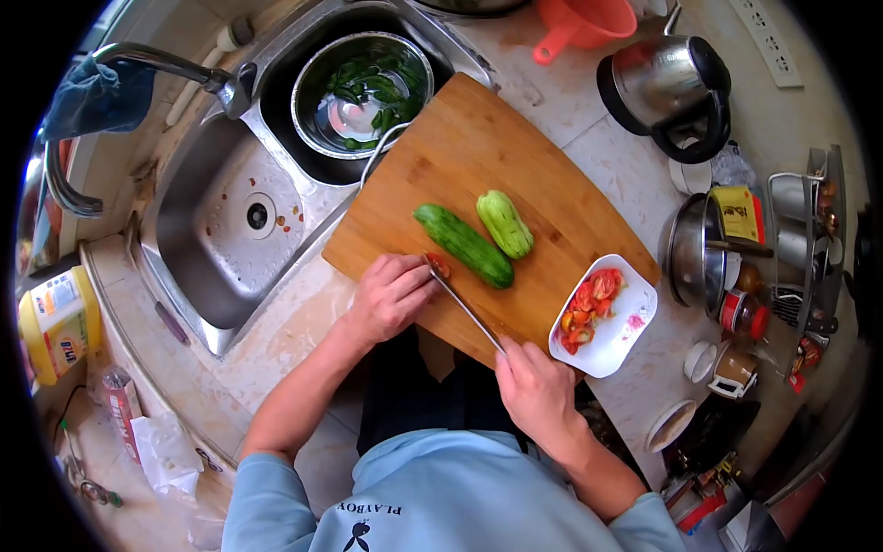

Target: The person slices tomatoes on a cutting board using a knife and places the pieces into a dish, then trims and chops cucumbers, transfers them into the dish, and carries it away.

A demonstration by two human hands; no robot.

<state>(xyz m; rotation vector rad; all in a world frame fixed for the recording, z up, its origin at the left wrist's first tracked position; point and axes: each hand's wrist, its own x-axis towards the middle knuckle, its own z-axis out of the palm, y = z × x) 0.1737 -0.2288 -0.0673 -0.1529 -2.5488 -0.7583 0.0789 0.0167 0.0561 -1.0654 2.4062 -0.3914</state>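
My right hand (541, 391) is closed around the handle of a kitchen knife (467, 311), whose blade reaches left across the near edge of the wooden cutting board (405, 216). The blade's tip meets a piece of tomato (440, 266). Fingers curled, my left hand (395, 293) grips the tomato's near side; part of it is hidden. Just beyond lie a dark green cucumber (463, 245) and a shorter, pale green ridged squash-like vegetable (505, 224). At the board's right, a white dish (618, 342) holds cut tomato pieces (589, 308).
A double sink (225, 230) is at left, with a metal bowl of green leaves (363, 92) in its far basin. An electric kettle (670, 83) and red plastic scoop (584, 28) stand behind the board. Pots (694, 253) and jars line the right. A yellow jug (60, 322) is far left.
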